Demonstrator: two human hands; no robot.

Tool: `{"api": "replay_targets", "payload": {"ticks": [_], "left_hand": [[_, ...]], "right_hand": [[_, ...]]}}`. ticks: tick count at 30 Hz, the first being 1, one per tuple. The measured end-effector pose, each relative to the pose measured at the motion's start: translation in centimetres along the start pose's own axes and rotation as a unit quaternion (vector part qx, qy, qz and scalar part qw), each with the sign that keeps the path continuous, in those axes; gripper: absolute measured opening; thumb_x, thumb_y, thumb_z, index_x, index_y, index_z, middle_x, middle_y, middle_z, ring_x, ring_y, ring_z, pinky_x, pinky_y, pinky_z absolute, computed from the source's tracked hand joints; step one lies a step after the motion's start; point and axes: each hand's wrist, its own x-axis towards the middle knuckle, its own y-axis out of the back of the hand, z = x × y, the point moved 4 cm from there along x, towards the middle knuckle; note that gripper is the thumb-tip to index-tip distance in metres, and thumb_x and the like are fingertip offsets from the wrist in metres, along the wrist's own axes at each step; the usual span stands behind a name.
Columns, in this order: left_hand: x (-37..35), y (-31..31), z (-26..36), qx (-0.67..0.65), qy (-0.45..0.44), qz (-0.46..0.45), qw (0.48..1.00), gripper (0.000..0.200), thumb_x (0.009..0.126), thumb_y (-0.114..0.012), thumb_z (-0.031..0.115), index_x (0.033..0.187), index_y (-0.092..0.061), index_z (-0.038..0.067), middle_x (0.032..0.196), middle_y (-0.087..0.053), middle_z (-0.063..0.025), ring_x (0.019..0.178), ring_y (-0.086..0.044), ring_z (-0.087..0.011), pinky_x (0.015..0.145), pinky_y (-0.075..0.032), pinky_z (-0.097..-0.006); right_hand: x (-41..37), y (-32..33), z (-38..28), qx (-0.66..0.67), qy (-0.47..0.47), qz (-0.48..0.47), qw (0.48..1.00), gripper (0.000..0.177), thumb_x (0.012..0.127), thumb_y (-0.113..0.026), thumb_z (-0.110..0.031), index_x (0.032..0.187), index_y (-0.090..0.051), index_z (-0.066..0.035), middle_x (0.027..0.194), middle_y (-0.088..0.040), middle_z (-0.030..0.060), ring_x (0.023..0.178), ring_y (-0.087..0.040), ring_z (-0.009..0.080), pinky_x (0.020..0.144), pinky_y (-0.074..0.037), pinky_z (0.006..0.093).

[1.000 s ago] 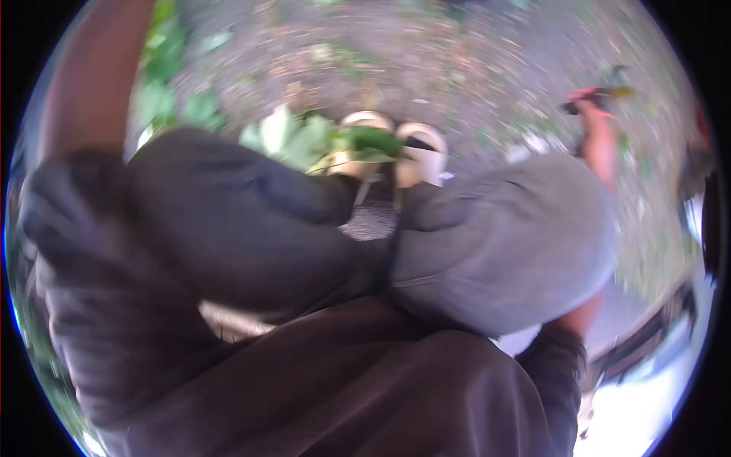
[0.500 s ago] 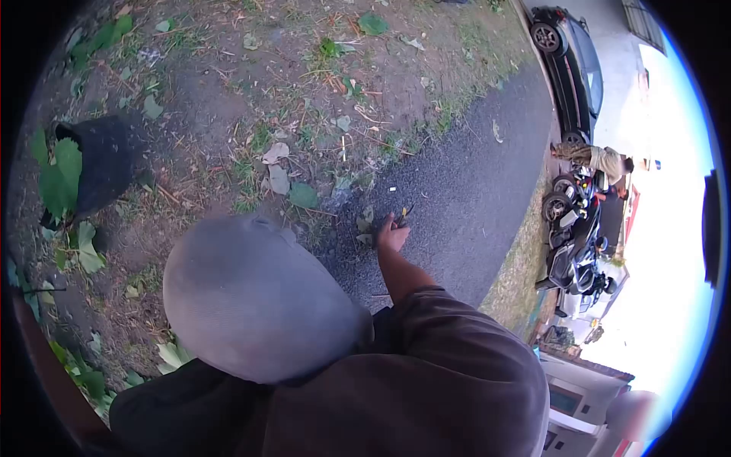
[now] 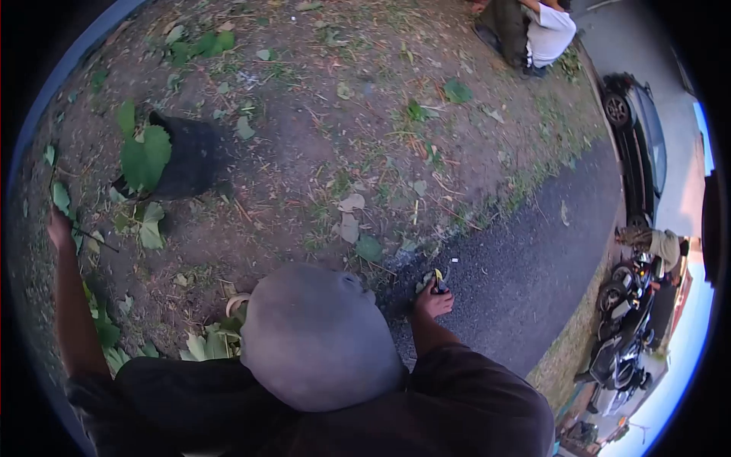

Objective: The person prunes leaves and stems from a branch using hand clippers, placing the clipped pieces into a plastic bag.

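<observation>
At the far left, my left hand (image 3: 59, 230) is closed around a thin leafy stem (image 3: 95, 238); its green leaf (image 3: 61, 198) sticks up by the fingers. My right hand (image 3: 435, 303), over the dark paved strip, grips small yellow-and-black pruning shears (image 3: 439, 280). The shears' blades are too small to make out clearly. Between my hands, a black plant bag (image 3: 194, 158) lies tipped on the soil, with a large green leaf (image 3: 147, 158) over its mouth. A smooth grey rounded shape (image 3: 320, 335) hides the ground directly below.
Cut leaves (image 3: 209, 346) and dry grass litter the soil (image 3: 297, 152). A dark paved path (image 3: 525, 259) runs along the right. A person in a white top (image 3: 550, 34) crouches at the top. A black car (image 3: 636, 145), motorcycles (image 3: 620, 327) and another person (image 3: 662, 247) are farther right.
The view has shifted, so the ground and bag now sit farther right and lower. My left hand with the stem and the crouching person have come into view. My right hand still holds the shears.
</observation>
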Motion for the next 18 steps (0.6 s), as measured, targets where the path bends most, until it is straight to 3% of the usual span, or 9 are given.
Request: {"api": "replay_targets", "payload": {"ticks": [2,4,5,7,8,9,13,16,18], "left_hand": [[-7.3,-1.8,3.9,0.029,-0.055,0.016,0.998,0.047,0.104,-0.052,0.049,0.099,-0.068,0.005,0.072,-0.054,-0.0038,0.066,-0.051,-0.0166,0.061,-0.040,-0.0381],[-10.6,-3.1,6.7,0.066,-0.081,0.048,0.993,0.043,0.102,-0.056,0.049,0.100,-0.070,0.008,0.072,-0.053,-0.0014,0.064,-0.051,-0.0136,0.059,-0.039,-0.0341],[-11.4,-3.9,7.8,-0.033,-0.049,0.000,0.998,0.039,0.102,-0.060,0.049,0.096,-0.069,0.011,0.072,-0.052,0.0010,0.061,-0.050,-0.0112,0.057,-0.038,-0.0312],[-15.8,-5.1,13.2,-0.081,-0.067,-0.045,0.993,0.035,0.103,-0.063,0.046,0.091,-0.063,0.013,0.068,-0.045,0.0049,0.058,-0.044,-0.0090,0.055,-0.037,-0.0294],[-17.2,-5.8,15.2,-0.158,-0.073,-0.086,0.981,0.034,0.103,-0.064,0.044,0.091,-0.062,0.013,0.068,-0.043,0.0059,0.058,-0.042,-0.0079,0.054,-0.036,-0.0288],[-17.7,-6.4,16.4,-0.232,-0.080,-0.132,0.960,0.032,0.103,-0.065,0.042,0.091,-0.060,0.013,0.068,-0.041,0.0068,0.057,-0.040,-0.0069,0.054,-0.035,-0.0283],[-18.5,-8.9,16.3,-0.246,-0.087,-0.170,0.950,0.031,0.103,-0.066,0.040,0.090,-0.059,0.013,0.068,-0.039,0.0083,0.057,-0.037,-0.0056,0.054,-0.033,-0.0270],[-19.2,-9.3,14.6,-0.198,-0.087,-0.148,0.965,0.033,0.104,-0.064,0.043,0.094,-0.064,0.012,0.067,-0.040,0.0083,0.057,-0.038,-0.0055,0.054,-0.034,-0.0268],[-20.1,-8.3,13.8,-0.106,-0.089,-0.135,0.981,0.034,0.106,-0.060,0.045,0.108,-0.068,0.012,0.067,-0.035,0.0081,0.056,-0.033,-0.0056,0.053,-0.031,-0.0265]], "right_hand": [[-0.2,-0.1,0.0,0.006,0.015,-0.016,1.000,0.070,0.085,-0.076,-0.063,0.115,-0.058,-0.003,0.124,-0.057,0.0190,0.124,-0.053,0.0424,0.109,-0.036,0.0591],[0.4,-0.3,0.4,-0.023,0.008,-0.009,1.000,0.071,0.085,-0.073,-0.067,0.114,-0.058,-0.004,0.117,-0.058,0.0182,0.117,-0.055,0.0417,0.104,-0.040,0.0559],[0.6,-0.4,0.8,-0.030,-0.007,-0.018,0.999,0.073,0.085,-0.071,-0.069,0.113,-0.058,-0.004,0.113,-0.058,0.0177,0.113,-0.056,0.0415,0.100,-0.041,0.0548],[1.8,-1.7,1.7,-0.040,-0.029,0.005,0.999,0.077,0.085,-0.068,-0.074,0.113,-0.059,-0.003,0.108,-0.060,0.0180,0.104,-0.059,0.0418,0.092,-0.045,0.0534],[2.9,-3.0,2.3,-0.046,-0.039,0.040,0.997,0.080,0.085,-0.066,-0.076,0.114,-0.059,-0.002,0.107,-0.061,0.0187,0.100,-0.062,0.0425,0.087,-0.049,0.0529],[3.9,-2.1,1.3,-0.025,-0.053,-0.031,0.998,0.081,0.084,-0.066,-0.076,0.114,-0.059,-0.001,0.108,-0.062,0.0199,0.103,-0.063,0.0429,0.089,-0.050,0.0539],[6.1,-0.5,0.1,0.010,-0.044,-0.191,0.981,0.083,0.085,-0.066,-0.076,0.118,-0.058,0.000,0.116,-0.062,0.0243,0.115,-0.062,0.0454,0.098,-0.049,0.0563],[4.7,0.9,2.0,-0.079,0.009,-0.149,0.986,0.079,0.087,-0.065,-0.074,0.116,-0.057,0.000,0.117,-0.061,0.0240,0.114,-0.062,0.0436,0.098,-0.049,0.0554],[3.2,0.8,5.2,-0.126,-0.015,-0.152,0.980,0.075,0.088,-0.063,-0.073,0.113,-0.056,-0.002,0.116,-0.060,0.0220,0.112,-0.062,0.0429,0.096,-0.049,0.0545]]}}
